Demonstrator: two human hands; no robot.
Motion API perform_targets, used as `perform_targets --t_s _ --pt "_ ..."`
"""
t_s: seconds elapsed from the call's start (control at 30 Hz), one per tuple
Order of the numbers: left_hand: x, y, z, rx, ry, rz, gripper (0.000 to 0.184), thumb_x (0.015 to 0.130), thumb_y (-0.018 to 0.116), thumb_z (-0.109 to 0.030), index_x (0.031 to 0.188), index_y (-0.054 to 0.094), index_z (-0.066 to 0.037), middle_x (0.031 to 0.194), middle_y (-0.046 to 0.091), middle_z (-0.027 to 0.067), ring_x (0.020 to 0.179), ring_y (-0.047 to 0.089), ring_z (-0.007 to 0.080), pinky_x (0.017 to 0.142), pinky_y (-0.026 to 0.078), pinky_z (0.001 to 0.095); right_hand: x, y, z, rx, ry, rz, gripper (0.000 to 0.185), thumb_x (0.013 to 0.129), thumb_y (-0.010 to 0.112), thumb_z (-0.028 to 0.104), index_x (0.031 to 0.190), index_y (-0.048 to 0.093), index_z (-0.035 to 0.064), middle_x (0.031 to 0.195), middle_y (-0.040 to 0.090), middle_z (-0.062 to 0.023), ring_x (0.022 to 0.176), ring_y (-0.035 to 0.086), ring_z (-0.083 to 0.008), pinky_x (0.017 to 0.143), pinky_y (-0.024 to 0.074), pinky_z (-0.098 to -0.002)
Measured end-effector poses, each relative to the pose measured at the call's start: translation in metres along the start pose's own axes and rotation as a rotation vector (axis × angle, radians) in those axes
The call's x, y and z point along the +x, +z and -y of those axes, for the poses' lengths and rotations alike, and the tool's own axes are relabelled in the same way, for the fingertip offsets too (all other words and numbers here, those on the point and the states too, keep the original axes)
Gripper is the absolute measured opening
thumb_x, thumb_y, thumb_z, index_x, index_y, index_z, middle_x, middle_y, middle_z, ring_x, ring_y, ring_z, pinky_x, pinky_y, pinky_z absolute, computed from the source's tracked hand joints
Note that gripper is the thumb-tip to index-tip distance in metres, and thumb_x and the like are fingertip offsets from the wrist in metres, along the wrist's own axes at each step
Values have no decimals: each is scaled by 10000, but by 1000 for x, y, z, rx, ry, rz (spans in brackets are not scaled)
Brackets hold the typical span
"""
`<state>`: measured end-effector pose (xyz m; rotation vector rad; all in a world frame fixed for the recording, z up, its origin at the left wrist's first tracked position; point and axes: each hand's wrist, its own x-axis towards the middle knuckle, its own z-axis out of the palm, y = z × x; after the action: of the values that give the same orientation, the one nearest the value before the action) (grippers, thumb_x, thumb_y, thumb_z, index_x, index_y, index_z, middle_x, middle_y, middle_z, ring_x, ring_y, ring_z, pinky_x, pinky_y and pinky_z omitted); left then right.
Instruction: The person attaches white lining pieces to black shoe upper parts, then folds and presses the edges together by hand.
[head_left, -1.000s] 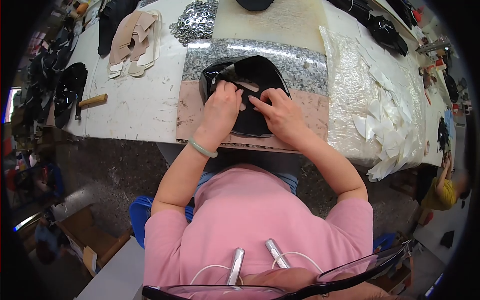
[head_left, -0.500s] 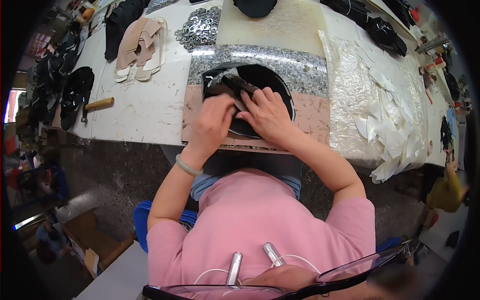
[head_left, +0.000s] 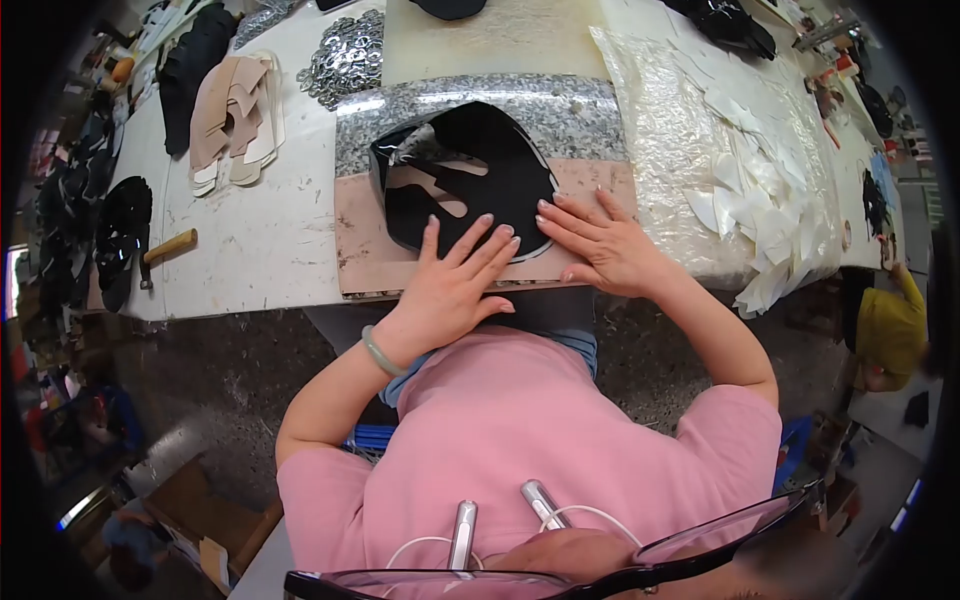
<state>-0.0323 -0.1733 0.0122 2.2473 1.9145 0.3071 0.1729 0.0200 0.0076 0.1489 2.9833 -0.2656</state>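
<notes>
A black leather piece (head_left: 500, 195) with a glossy raised edge and cut-out openings, like a shoe upper, lies on a pinkish board (head_left: 360, 235). Its left side stands up and curls, while the rest is flat. My left hand (head_left: 455, 275) is open, its outstretched fingertips touching the piece's lower part. My right hand (head_left: 612, 245) lies open with straight fingers, on the board at the right edge of the piece. Whether its fingertips press on the edge itself I cannot tell. Neither hand grips anything.
Behind the piece is a grey speckled slab (head_left: 590, 115). Metal rings (head_left: 345, 60) and beige cut pieces (head_left: 230, 110) lie at the left, with a wooden-handled hammer (head_left: 172, 246). White scraps (head_left: 770, 210) lie on plastic sheeting (head_left: 660, 190) at the right. A person in yellow (head_left: 890, 330) is at far right.
My hands have parted from the middle of the black piece. The left has come down to its lower edge with fingers spread; the right has moved out to its right edge. The view has shifted.
</notes>
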Motion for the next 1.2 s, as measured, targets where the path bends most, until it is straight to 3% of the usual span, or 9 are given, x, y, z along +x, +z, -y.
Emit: perform_targets --t_s 0.2,0.43,0.53,0.63,0.73,0.8,0.9,1.03,1.2 --pt "-16 -13 18 -55 169 95 681 872 556 -461 1397 399 -56 1443 409 100 1370 337 248 1094 276 463 -4 3 13 -18 66 -63 662 918 443 513 1460 321 153 1531 278 8 1425 208 -152 1141 128 -524" --pt "-29 -53 62 399 201 7 406 858 556 -157 1238 543 -14 1240 574 109 1202 521 240 1076 336 423 17 5 47 84 95 -301 577 863 608 409 1309 509 57 1417 444 -102 1369 332 -253 1103 252 -499" --pt "-22 -47 75 366 301 -174 314 798 567 -39 1106 619 -10 1053 653 93 1012 622 236 1034 392 422 24 5 46 237 21 -333 635 827 677 329 1336 459 18 1387 458 -167 1348 356 -325 1104 278 -455" --pt "-9 -58 83 190 295 -358 238 759 589 -19 991 644 -9 886 657 82 829 633 231 923 470 383 31 -25 43 365 -40 -374 610 842 675 310 1318 465 -7 1364 482 -168 1339 377 -303 1091 304 -393" --pt "10 -88 73 17 117 -732 236 745 621 28 977 639 -15 792 637 96 739 618 267 747 511 356 37 -69 37 760 9 -838 502 845 697 239 1262 524 20 1300 523 -165 1260 458 -264 1029 374 -375" --pt "17 -94 57 -320 -150 -875 115 873 617 -37 981 627 1 734 582 22 653 535 134 597 432 248 39 -92 25 499 93 -1240 492 823 728 193 1241 534 20 1263 547 -142 1194 503 -234 998 399 -357" --pt "26 -75 45 -873 -442 -969 221 973 562 -186 1039 608 20 786 498 -81 700 376 -4 586 329 147 42 -102 43 535 60 -1185 466 808 737 201 1197 557 18 1190 580 -142 1107 544 -261 969 415 -362" --pt "38 -42 38 -1437 -510 -998 217 1006 480 -233 1013 561 -32 870 574 -15 765 519 49 696 445 204 65 -70 82 565 22 -696 383 791 720 241 1078 621 7 1112 612 -154 1086 543 -304 954 377 -386" --pt "29 -42 19 -1985 -341 -908 253 987 507 -236 1140 508 -33 1067 622 58 952 626 149 827 520 292 74 -51 86 680 138 -624 261 788 731 281 867 676 38 825 639 -85 881 557 -256 867 374 -376"
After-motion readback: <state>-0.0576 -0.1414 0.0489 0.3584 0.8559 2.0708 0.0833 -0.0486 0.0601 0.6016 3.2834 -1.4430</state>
